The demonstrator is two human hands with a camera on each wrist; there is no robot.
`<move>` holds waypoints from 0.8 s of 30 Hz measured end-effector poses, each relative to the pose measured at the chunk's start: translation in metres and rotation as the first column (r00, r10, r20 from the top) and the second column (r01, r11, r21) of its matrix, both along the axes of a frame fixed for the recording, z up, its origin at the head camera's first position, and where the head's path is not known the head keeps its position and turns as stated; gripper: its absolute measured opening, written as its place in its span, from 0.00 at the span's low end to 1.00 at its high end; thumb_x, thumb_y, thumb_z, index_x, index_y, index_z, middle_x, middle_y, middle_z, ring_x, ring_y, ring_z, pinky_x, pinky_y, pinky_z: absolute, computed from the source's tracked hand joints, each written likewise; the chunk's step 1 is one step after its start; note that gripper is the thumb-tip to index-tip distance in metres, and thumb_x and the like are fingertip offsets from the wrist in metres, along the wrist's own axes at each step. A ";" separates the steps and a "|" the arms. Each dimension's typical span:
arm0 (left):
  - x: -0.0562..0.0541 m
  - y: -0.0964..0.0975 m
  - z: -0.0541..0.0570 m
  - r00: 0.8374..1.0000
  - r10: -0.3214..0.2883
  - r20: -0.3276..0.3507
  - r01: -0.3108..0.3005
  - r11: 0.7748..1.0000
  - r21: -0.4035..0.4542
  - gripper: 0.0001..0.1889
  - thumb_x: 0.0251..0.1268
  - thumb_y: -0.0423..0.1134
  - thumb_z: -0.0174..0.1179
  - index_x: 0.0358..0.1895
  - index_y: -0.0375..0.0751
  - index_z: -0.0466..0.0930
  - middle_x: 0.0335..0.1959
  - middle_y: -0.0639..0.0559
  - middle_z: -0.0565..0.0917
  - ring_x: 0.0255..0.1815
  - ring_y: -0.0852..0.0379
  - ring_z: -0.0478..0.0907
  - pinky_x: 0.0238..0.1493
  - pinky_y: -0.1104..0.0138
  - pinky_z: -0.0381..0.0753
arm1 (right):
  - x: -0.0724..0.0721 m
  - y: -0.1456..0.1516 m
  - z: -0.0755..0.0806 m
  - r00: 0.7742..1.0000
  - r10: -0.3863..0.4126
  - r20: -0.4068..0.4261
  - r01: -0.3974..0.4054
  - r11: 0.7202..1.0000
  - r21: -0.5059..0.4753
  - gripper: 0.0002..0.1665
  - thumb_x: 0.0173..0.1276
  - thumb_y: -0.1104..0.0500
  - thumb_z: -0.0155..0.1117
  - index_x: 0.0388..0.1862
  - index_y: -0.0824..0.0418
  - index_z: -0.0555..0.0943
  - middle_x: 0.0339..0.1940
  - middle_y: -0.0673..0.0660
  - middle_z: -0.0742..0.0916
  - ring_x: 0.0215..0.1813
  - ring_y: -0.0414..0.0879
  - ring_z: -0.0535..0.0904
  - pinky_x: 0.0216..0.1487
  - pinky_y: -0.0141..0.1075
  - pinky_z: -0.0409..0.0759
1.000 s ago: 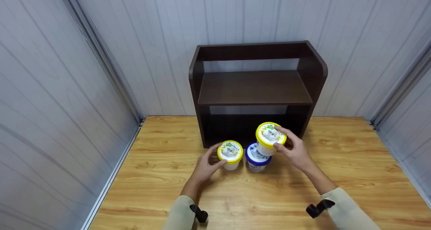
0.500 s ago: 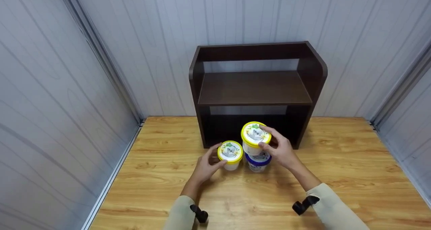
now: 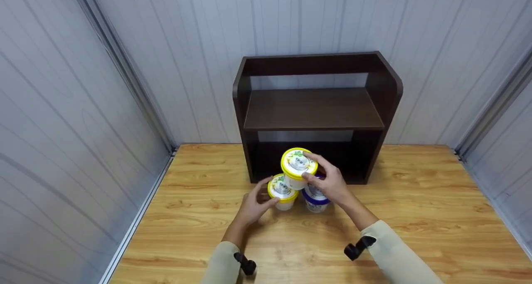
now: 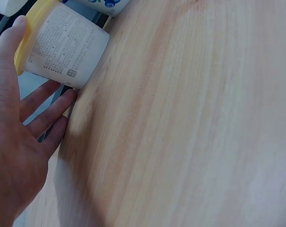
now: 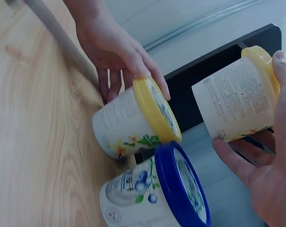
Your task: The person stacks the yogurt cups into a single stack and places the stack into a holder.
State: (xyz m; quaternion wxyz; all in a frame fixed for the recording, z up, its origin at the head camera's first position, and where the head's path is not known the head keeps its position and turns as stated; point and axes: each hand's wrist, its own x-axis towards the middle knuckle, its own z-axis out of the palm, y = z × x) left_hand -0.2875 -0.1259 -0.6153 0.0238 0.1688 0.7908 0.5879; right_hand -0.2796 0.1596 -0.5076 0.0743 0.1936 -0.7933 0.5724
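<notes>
**Upper yellow-lidded tub (image 3: 297, 167): aloft in right hand (image 3: 330, 186)**

Head: right hand clamps it; tub sits left of palm, above lower yellow-lidded tub (image 3: 279, 192) and blue-lidded tub (image 3: 316, 198), side by side on table (image 3: 187, 234). Left hand (image 3: 254, 203) pinches lower yellow-lidded tub, probably steadying it.
Left wrist: thumb on lid rim.
Right wrist: held tub clear of both; high grip likely frees base.

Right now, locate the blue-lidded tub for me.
In the head view, the blue-lidded tub stands on the table in front of the shelf, just right of the yellow-lidded tub the left hand holds.
</notes>
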 end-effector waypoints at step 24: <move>-0.002 0.003 -0.001 1.000 0.016 -0.014 -0.016 1.000 -0.005 0.37 0.78 0.44 0.75 0.85 0.47 0.71 0.68 0.32 0.88 0.63 0.37 0.92 0.65 0.55 0.94 | -0.007 -0.031 -0.018 0.999 0.006 0.042 -0.007 1.000 0.005 0.34 0.80 0.60 0.74 0.82 0.61 0.78 0.81 0.68 0.82 0.75 0.62 0.84 0.76 0.52 0.84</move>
